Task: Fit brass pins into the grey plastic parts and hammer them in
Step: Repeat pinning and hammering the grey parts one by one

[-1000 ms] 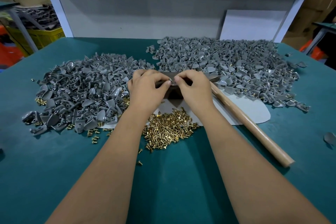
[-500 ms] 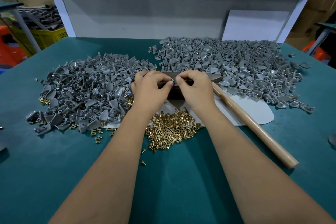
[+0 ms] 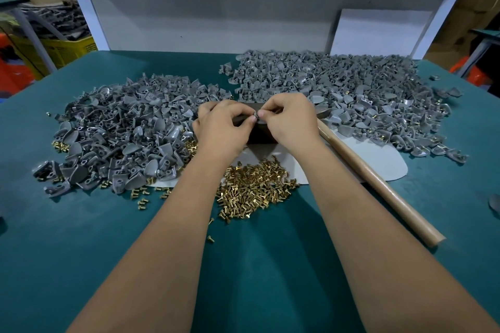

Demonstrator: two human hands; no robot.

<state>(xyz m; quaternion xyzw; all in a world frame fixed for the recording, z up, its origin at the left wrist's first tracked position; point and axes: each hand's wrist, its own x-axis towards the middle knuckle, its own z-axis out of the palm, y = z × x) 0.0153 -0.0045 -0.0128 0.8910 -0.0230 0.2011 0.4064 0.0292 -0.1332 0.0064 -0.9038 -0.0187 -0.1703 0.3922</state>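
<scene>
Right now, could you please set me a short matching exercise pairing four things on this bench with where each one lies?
Things:
1. brass pins
2. hammer handle
3. left grey pile
4. yellow crate

Places:
A. beyond the table, far left
B. between the forearms, near the table's middle
C. right of the right hand, slanting toward the near edge
D. left of the left hand

Pairs: 1-B, 2-C, 3-D, 4-A

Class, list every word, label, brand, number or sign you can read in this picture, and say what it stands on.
None: no readable text shows anywhere.
The pale wooden hammer handle, the white blank board and the yellow plastic crate bear no visible print.
</scene>
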